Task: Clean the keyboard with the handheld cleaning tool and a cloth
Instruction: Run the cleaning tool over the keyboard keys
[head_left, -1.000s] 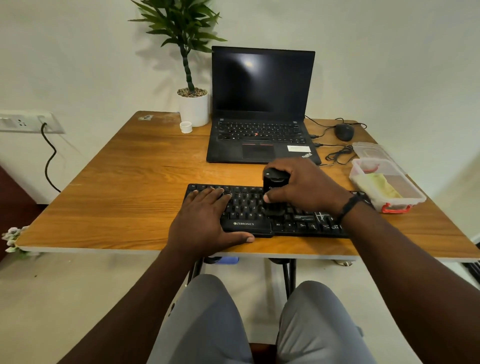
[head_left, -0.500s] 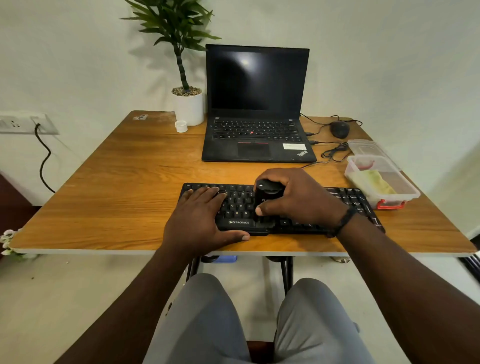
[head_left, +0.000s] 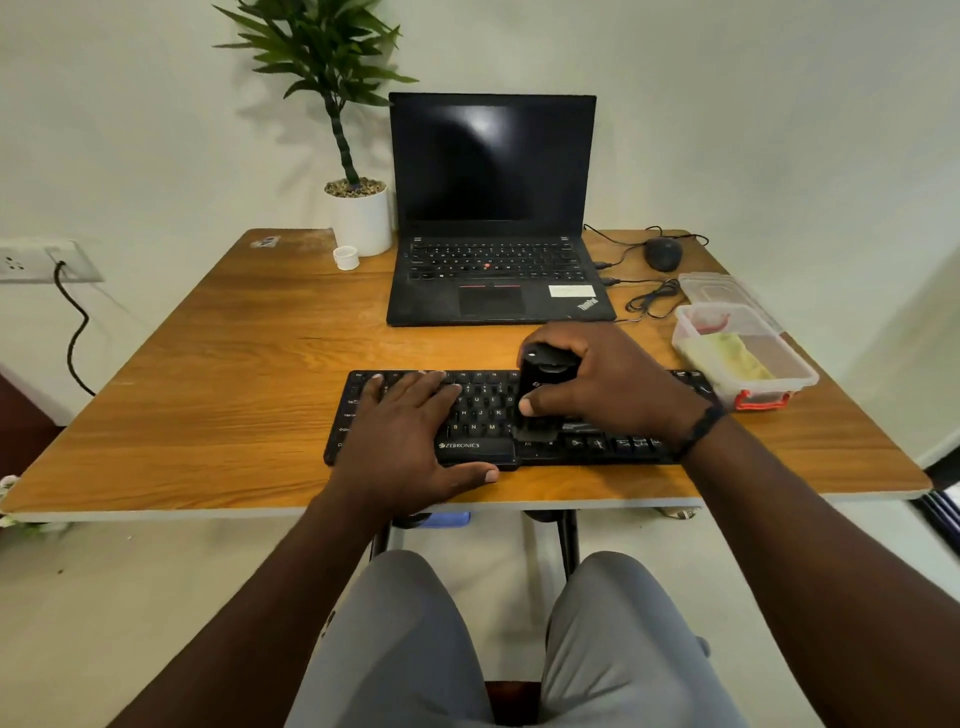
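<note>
A black keyboard (head_left: 488, 410) lies near the front edge of the wooden table (head_left: 234, 374). My left hand (head_left: 410, 436) rests flat on its left half, fingers straight, thumb along the front edge. My right hand (head_left: 602, 384) grips a black handheld cleaning tool (head_left: 543, 395), which stands upright on the keys at the keyboard's middle. A yellow cloth (head_left: 727, 356) lies in a clear plastic box (head_left: 800, 374) to the right of the keyboard.
An open black laptop (head_left: 493, 208) stands behind the keyboard. A potted plant (head_left: 358, 213) and a small white cap (head_left: 346, 257) sit at the back left. A black mouse (head_left: 663, 253) with cables and the box's lid (head_left: 719, 288) are at the back right.
My right hand has slid the cleaning tool a little to the left along the keys. My left hand stays on the keyboard's left half.
</note>
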